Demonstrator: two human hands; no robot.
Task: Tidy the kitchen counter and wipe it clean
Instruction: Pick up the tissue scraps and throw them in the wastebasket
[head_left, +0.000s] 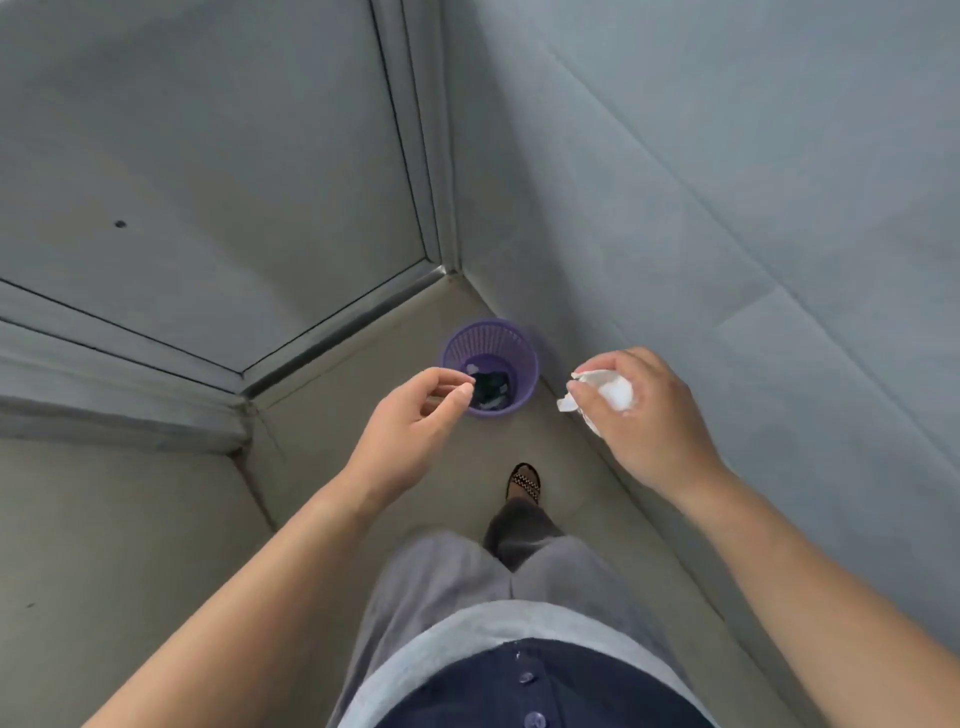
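Observation:
A small purple mesh waste basket (483, 343) stands on the floor in the corner, with dark scraps and a pale bit lying at its bottom. My left hand (410, 431) hovers above the basket's near left rim, thumb and fingertips pinched together; whether something small is between them I cannot tell. My right hand (639, 415) is to the right of the basket, closed around a crumpled white paper tissue (608, 392) that sticks out past the fingers.
A grey door (208, 182) with a metal frame and raised threshold (332, 317) fills the left. A grey tiled wall (727, 208) runs along the right. My sandalled foot (524, 480) stands on the beige floor just short of the basket.

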